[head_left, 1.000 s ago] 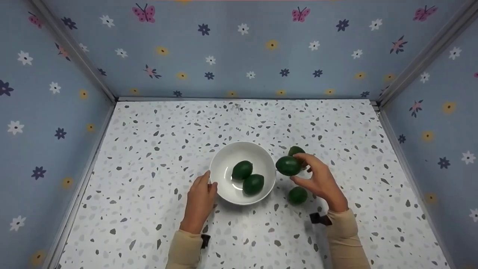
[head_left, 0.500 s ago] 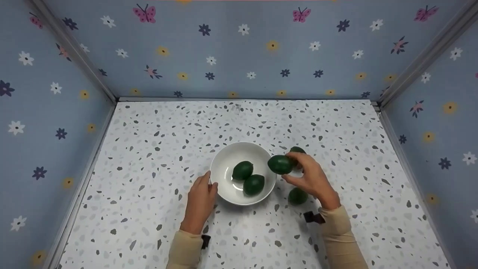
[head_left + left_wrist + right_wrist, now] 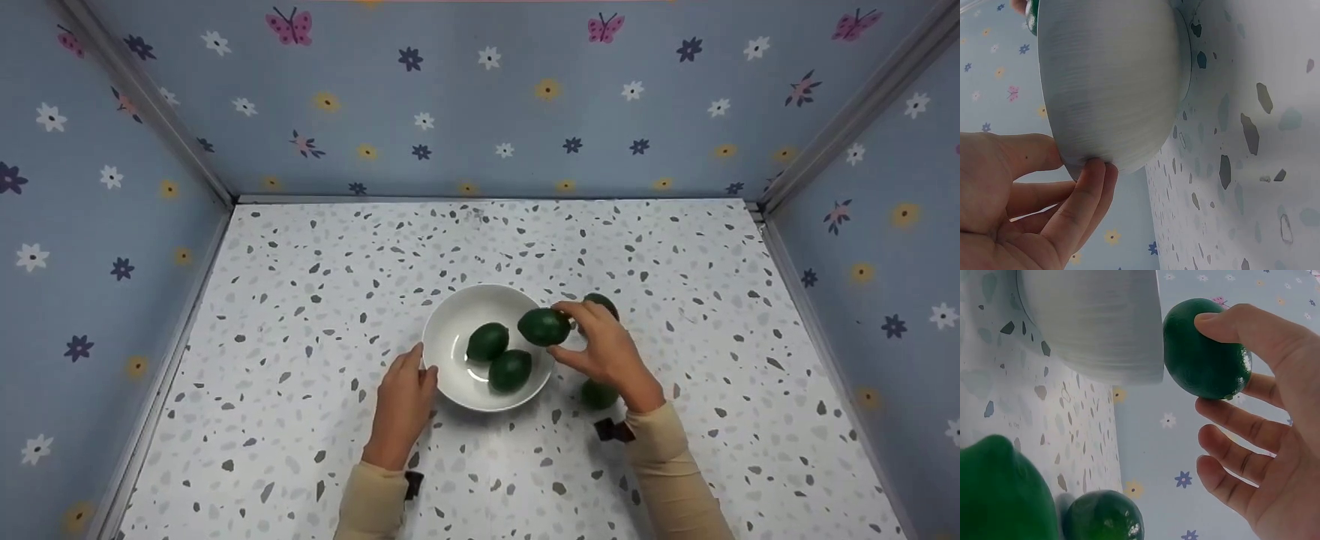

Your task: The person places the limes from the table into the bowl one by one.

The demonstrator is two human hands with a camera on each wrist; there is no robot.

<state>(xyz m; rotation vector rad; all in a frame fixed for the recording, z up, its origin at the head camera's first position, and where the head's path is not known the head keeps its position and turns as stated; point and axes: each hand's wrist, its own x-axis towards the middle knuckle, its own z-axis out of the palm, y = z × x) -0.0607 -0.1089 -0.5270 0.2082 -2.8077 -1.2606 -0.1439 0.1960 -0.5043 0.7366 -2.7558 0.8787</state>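
A white bowl (image 3: 489, 397) stands on the table, with two dark green limes, a rear lime (image 3: 487, 343) and a front lime (image 3: 510, 371), inside it. My left hand (image 3: 405, 397) holds the bowl's left side; in the left wrist view the thumb is at the rim and the fingertips (image 3: 1092, 169) lie against the outer wall. Above the bowl's right rim, my right hand (image 3: 604, 349) pinches a third lime (image 3: 543, 327) between thumb and fingers. The right wrist view shows this held lime (image 3: 1204, 349) right beside the rim, with the other fingers loosely curled.
Right of the bowl, two more limes lie on the speckled table (image 3: 337, 300): a far lime (image 3: 602, 304) behind my right hand and a near lime (image 3: 598, 394) by the wrist, both partly hidden. Blue flowered panels (image 3: 480, 97) enclose the table's back and sides.
My right hand has carried the pinched lime leftward, from beside the bowl to over its right rim. The left hand, the bowl and the limes in it have stayed put.
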